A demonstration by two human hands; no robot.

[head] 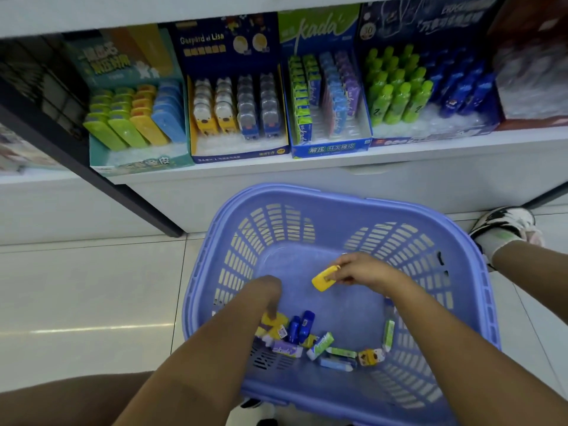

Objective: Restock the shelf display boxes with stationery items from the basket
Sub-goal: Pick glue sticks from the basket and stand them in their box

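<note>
Head view: right hand [362, 269] pinches one yellow eraser [322, 281] over the middle of the basket [329, 229]. Left hand [270, 298] dips into the loose pile [319, 345] at the basket's near side; its fingers are hidden, so I can't tell if it grips anything. Best move, I judge: lift the eraser clear of the basket rim and slot it, tilted, into the yellow row of the teal box [138, 162], up-left of the basket. Counts: four display boxes above the basket, one eraser in hand, two blue items [299, 327] in the pile. The rest overlap, uncountable.

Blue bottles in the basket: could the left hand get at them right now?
Probably yes. The left hand is down in the basket, just beside the blue bottles, and nothing lies over them.
</note>
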